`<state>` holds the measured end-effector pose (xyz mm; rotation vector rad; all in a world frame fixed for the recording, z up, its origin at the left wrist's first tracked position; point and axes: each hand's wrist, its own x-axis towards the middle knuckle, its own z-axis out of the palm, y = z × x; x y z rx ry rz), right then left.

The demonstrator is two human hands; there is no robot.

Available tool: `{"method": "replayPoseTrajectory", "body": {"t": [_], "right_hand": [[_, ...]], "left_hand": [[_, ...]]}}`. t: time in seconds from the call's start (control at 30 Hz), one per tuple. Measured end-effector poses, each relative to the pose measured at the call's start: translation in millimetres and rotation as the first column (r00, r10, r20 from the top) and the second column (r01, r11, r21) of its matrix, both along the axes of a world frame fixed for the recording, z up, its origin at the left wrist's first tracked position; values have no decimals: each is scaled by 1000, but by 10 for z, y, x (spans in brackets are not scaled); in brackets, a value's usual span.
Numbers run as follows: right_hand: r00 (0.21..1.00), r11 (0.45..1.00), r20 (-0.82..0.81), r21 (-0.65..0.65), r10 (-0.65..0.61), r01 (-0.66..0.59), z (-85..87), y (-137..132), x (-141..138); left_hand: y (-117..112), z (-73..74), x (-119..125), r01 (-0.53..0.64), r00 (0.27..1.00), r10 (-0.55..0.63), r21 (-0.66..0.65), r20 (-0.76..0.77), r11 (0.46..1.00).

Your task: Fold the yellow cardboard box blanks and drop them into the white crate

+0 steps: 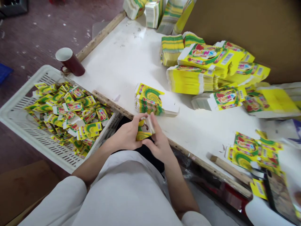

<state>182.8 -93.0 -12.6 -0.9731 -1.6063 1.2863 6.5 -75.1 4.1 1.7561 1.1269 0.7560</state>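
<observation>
Between my two hands, near the table's front edge, is a small yellow and green cardboard box (142,134) with a white side showing. My left hand (128,133) is closed around its left side. On the right side, my right hand (158,141) grips it with thumb and fingers. Just beyond my fingers lies a stack of flat printed cartons (150,100) on the white table. The lower part of the box is partly hidden by my fingers.
A white plastic basket (14,108) at the left holds many small folded boxes. A maroon mug (76,65) stands at the table edge. Bundles of flat cartons (195,80) lie at the back right. A wooden strip (231,169) and a phone-like dark object (279,194) are at the right.
</observation>
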Motion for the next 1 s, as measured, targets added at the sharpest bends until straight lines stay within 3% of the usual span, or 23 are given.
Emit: {"method": "replayPoseTrajectory", "body": {"t": [0.1,0.2,0.27,0.33,0.4,0.6,0.67,0.77,0.87,1.0], "right_hand": [[960,972,241,220,-141,87,-3,-62,-45],[914,902,152,283,-377,325,-32,-38,-49],[872,853,69,260,-485,453,-66,4,-32],[873,850,81,287,-481,442,-100,45,-4],[893,873,168,345,-419,344,-120,78,40],[930,924,279,359,-240,131,-57,131,236],[929,917,272,375,-252,139,-27,129,242],[904,871,236,433,-358,232,-16,118,173],[887,845,232,467,-401,260,-33,114,124],[918,912,317,398,-239,100,-37,126,212]], "left_hand": [[17,-54,37,-152,988,146,118,60,981],[-1,-85,82,-436,900,422,196,110,878],[-18,-73,91,-516,846,498,62,189,854],[-24,-40,78,-499,804,514,-131,298,857],[-13,-4,48,-492,747,549,-243,374,836],[71,-57,4,-584,633,678,-343,375,735],[80,-113,64,-544,560,714,-462,420,700],[62,-150,200,-383,472,735,-638,486,668],[44,-117,285,-323,424,744,-680,517,658],[65,-35,246,-366,403,754,-664,518,652]]}}
